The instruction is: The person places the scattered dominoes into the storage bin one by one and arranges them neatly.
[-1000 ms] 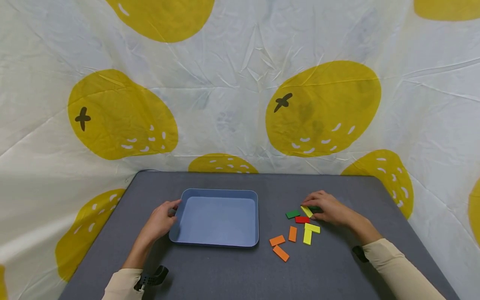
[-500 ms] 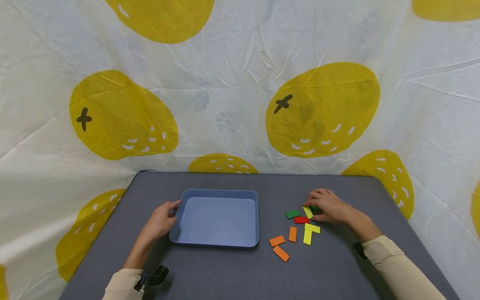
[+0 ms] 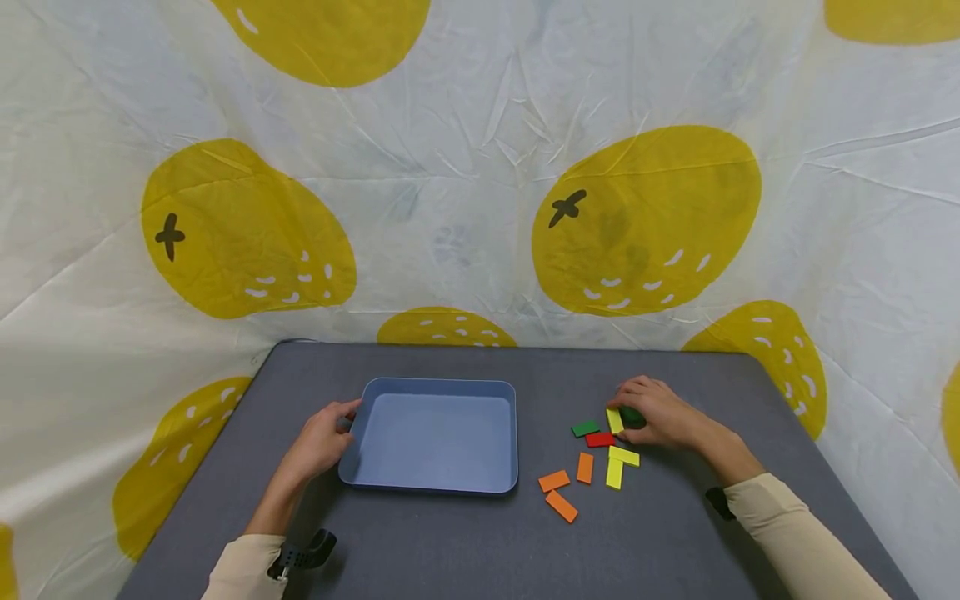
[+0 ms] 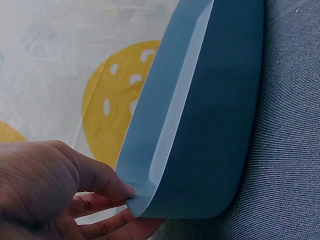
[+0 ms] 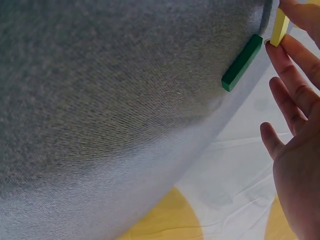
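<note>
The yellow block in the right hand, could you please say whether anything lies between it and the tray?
Yes: between the yellow block and the tray lies a green block, a red block beside it.

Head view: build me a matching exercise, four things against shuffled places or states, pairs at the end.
1. tray
2. red block
3. right hand
4. left hand

A. pinches a yellow block
B. lies between a green block and two yellow blocks
C. grips a rim
D. blue, on the grey table

Pairs: 1-D, 2-B, 3-A, 4-C
</note>
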The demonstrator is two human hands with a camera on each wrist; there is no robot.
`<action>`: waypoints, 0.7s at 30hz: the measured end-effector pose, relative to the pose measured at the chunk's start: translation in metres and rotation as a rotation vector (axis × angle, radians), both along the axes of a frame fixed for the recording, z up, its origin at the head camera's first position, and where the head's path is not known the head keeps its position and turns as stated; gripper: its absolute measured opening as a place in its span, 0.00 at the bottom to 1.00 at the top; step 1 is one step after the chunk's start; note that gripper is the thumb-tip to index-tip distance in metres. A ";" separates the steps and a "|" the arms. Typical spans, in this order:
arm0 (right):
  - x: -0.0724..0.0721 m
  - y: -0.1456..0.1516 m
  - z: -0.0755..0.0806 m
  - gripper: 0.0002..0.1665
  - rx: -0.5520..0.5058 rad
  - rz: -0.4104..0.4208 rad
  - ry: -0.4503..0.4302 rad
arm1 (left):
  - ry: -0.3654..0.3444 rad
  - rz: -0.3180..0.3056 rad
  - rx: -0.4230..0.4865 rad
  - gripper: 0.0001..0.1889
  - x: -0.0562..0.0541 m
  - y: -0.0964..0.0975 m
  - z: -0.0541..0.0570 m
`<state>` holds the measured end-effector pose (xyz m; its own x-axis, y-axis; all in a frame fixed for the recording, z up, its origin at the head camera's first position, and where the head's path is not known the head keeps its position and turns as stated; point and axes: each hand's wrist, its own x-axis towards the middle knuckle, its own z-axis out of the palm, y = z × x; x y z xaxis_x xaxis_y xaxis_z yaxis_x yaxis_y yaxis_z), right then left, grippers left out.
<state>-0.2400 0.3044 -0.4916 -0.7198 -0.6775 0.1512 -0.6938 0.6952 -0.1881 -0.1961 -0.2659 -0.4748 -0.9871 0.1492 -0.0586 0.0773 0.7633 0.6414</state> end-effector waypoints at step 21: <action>0.010 -0.037 0.025 0.20 -0.051 -0.049 0.041 | -0.014 -0.006 0.008 0.32 0.000 -0.001 0.000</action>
<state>-0.2300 0.2679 -0.4669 -0.7443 -0.6323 0.2150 -0.6672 0.7186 -0.1962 -0.1959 -0.2673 -0.4747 -0.9852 0.1559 -0.0713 0.0730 0.7577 0.6485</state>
